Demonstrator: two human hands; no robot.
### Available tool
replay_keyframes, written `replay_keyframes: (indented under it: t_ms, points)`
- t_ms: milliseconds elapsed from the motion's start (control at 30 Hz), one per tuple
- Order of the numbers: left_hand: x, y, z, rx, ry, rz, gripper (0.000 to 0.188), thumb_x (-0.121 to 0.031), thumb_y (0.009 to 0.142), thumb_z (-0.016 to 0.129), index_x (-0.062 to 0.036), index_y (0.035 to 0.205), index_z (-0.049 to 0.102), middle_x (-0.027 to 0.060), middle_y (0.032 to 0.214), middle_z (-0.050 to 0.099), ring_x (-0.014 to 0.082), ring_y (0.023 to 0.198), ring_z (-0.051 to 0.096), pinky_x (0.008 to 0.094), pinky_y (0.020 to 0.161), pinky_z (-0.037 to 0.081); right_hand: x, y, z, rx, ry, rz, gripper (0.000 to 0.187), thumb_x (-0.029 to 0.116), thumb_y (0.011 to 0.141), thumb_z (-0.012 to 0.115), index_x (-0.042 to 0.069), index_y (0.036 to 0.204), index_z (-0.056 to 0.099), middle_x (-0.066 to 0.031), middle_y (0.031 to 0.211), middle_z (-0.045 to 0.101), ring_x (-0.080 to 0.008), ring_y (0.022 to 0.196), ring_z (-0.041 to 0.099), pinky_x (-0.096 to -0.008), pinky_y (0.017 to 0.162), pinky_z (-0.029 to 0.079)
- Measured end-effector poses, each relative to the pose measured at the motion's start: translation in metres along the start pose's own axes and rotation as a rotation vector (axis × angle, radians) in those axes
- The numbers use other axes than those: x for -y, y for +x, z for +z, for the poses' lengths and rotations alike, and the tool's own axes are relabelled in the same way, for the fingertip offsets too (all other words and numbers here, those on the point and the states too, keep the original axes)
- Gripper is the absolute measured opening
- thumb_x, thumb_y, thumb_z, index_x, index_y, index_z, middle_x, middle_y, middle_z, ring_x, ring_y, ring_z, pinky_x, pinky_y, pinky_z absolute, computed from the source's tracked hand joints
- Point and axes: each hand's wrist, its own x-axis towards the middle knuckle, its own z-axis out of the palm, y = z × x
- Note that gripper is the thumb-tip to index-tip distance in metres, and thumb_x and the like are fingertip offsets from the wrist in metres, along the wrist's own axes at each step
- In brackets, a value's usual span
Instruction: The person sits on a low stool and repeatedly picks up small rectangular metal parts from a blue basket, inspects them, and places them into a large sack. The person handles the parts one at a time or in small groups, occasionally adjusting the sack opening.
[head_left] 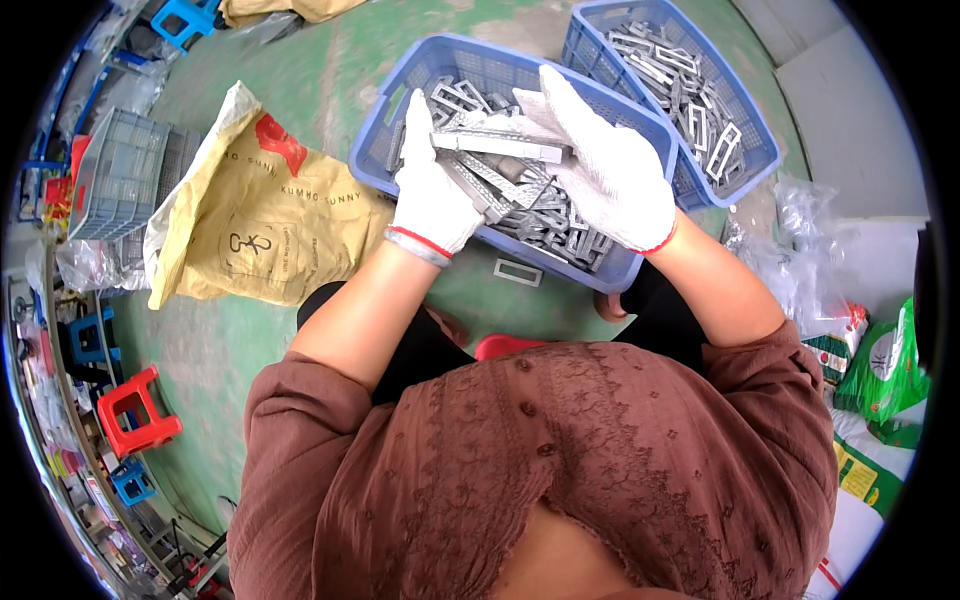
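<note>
Both my hands wear white knit gloves and are raised over a blue plastic basket (pixel 428 50) of loose grey rectangular frames. Between my palms lies a small bundle of grey rectangular frames (pixel 500 147), held at its two ends. My left hand (pixel 433 190) presses on the bundle's left end, fingers pointing away from me. At the other end, my right hand (pixel 618 185) bears against the bundle with its fingers stretched out and its thumb side behind. Part of the contact at each palm is hidden. Under the bundle, many more frames (pixel 575 235) lie jumbled in the basket.
A second blue basket (pixel 765 150) with similar frames stands at the right. One loose frame (pixel 518 272) lies on the green floor. On the left are a yellow woven sack (pixel 290 215), a grey crate (pixel 120 175) and a red stool (pixel 140 412). Clear plastic bags (pixel 800 250) lie right.
</note>
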Motion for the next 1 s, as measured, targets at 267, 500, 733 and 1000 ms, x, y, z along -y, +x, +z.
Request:
replay_keyframes:
  t_ms: [267, 500, 733, 1000]
  points:
    - [0.003, -0.013, 0.018, 0.08, 0.055, 0.093, 0.065, -0.061, 0.095, 0.054, -0.0055, 0.128, 0.055, 0.0157, 0.117, 0.065, 0.0326, 0.108, 0.064, 0.0484, 0.098, 0.052, 0.012, 0.001, -0.002, 0.036, -0.083, -0.046, 0.068, 0.001, 0.084, 0.053, 0.009, 0.151, 0.042, -0.0144, 0.148, 0.049, -0.0313, 0.117, 0.064, -0.0346, 0.088, 0.057]
    - [-0.001, -0.012, 0.008, 0.059, 0.083, -0.019, 0.04, -0.033, 0.098, 0.06, -0.0031, 0.124, 0.059, 0.0162, 0.12, 0.065, 0.0324, 0.112, 0.063, 0.0489, 0.099, 0.051, 0.025, 0.008, -0.007, 0.173, 0.184, 0.156, 0.072, -0.007, 0.084, 0.05, 0.008, 0.153, 0.037, -0.0208, 0.149, 0.047, -0.0318, 0.131, 0.055, -0.042, 0.107, 0.044]
    - [-0.009, -0.009, -0.002, 0.048, 0.035, 0.005, 0.029, -0.021, 0.093, 0.057, 0.0007, 0.111, 0.062, 0.0184, 0.104, 0.068, 0.0339, 0.098, 0.067, 0.0504, 0.091, 0.054, 0.033, 0.01, -0.026, 0.331, 0.172, 0.128, 0.084, -0.016, 0.077, 0.051, 0.003, 0.155, 0.027, -0.0187, 0.152, 0.044, -0.0272, 0.141, 0.043, -0.0368, 0.118, 0.03]
    - [-0.139, -0.046, 0.046, -0.03, 0.47, 0.383, 0.027, -0.018, 0.093, 0.053, 0.0066, 0.097, 0.062, 0.0228, 0.101, 0.067, 0.0341, 0.092, 0.067, 0.0512, 0.092, 0.055, 0.013, 0.009, -0.029, 0.097, 0.226, 0.283, 0.063, -0.003, 0.086, 0.067, 0.004, 0.145, 0.048, -0.0166, 0.141, 0.056, -0.0264, 0.129, 0.056, -0.0358, 0.109, 0.042]
